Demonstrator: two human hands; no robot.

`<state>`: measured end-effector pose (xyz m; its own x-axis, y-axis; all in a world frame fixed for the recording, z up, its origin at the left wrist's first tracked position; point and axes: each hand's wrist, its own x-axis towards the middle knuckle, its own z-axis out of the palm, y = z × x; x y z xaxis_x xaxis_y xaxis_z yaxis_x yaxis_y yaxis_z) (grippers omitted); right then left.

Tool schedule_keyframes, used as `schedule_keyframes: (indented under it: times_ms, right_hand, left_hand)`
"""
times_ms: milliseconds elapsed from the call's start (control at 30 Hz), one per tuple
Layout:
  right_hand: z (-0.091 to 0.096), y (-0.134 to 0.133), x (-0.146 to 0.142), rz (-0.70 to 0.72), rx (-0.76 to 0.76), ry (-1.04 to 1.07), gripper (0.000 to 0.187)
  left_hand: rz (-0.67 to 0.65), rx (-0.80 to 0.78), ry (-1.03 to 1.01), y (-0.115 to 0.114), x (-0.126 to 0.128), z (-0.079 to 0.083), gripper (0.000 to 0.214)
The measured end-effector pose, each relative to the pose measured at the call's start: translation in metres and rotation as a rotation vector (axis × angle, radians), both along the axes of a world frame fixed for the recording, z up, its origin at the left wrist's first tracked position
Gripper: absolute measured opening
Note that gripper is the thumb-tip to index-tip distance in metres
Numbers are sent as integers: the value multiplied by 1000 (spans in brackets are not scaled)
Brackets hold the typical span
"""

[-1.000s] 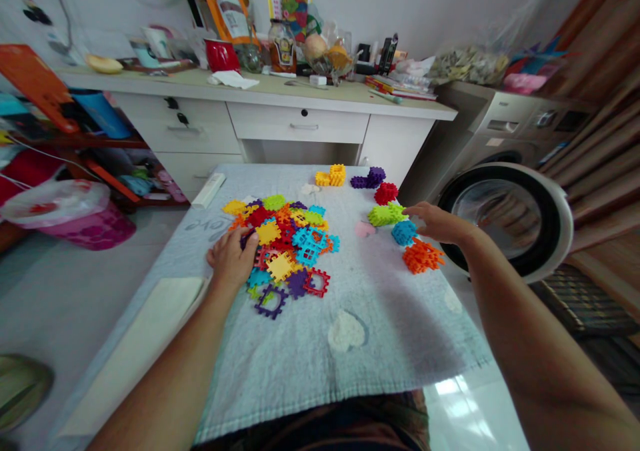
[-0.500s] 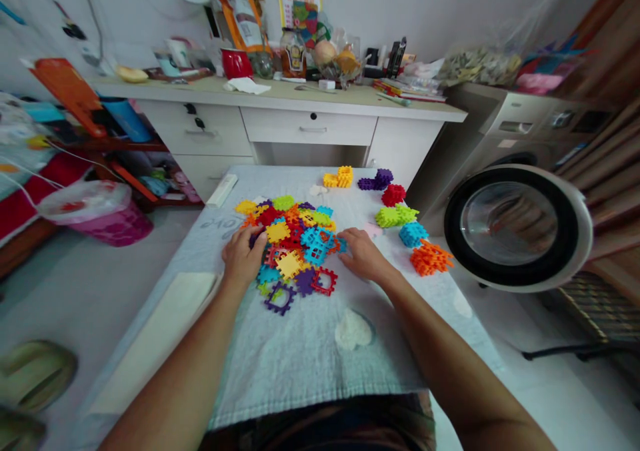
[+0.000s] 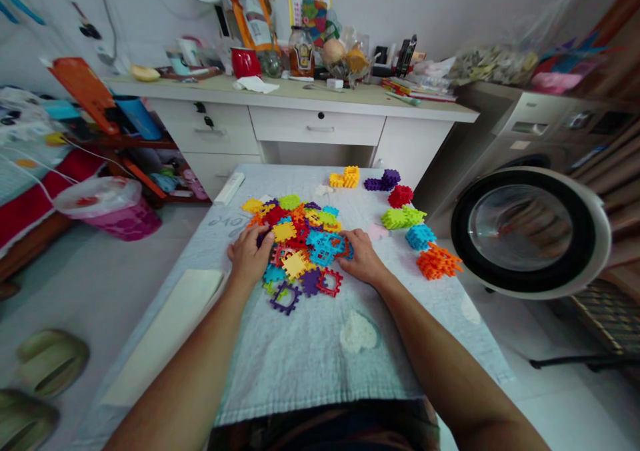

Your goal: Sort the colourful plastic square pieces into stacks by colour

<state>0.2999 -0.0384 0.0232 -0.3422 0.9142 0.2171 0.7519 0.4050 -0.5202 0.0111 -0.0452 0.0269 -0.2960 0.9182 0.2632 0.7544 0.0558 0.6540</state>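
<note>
A loose heap of interlocking plastic tiles (image 3: 296, 263) in many colours lies on the cloth-covered table (image 3: 310, 364). My left hand (image 3: 251, 254) rests against the heap's left side, thumb apart from the fingers, near a yellow tile (image 3: 285, 231). On the opposite side my right hand (image 3: 363, 256) touches the edge of the heap with its fingers curved and apart, beside blue tiles (image 3: 324, 247). Its fingertips are partly hidden among the pieces. Nearest me in the heap are a purple frame tile (image 3: 286, 298) and a red frame tile (image 3: 330, 282).
Sorted tile stacks line the table's right side: yellow (image 3: 345, 177), purple (image 3: 383, 180), red (image 3: 401, 196), green (image 3: 403, 218), blue (image 3: 421, 236) and orange (image 3: 439, 262). A white box (image 3: 229, 188) lies at the far left corner. The washing machine door (image 3: 530, 231) hangs open at right.
The whole view has shifted slightly, moving the scene to the right. My right hand has drawn in a little against the heap; the left stays at its side.
</note>
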Motion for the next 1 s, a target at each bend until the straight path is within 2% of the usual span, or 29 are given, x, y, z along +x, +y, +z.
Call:
schedule_keyframes:
  times_ms: [133,233,433,633,833,1000]
  right_hand:
    - [0,-1,5,31,1,34,64]
    - [-3,0,5,54,30,46,60]
    - [-7,2,2,1,46,29,52]
    - [0,0,7,-15,73,32,47]
    - [3,0,12,-18,111,69,51]
    - [14,4,31,-100,137,21,51]
  left_hand:
    - [7,-14,0,0,0,0,33]
    - [7,-18,10,1,0,-2,34]
    - [-8,-7,16,2,1,-3,35]
    - [-8,-27,3,3,0,-4,36]
    - [-9,-35,5,4,1,-4,35]
    - [-2,-33,21,4,2,-3,34]
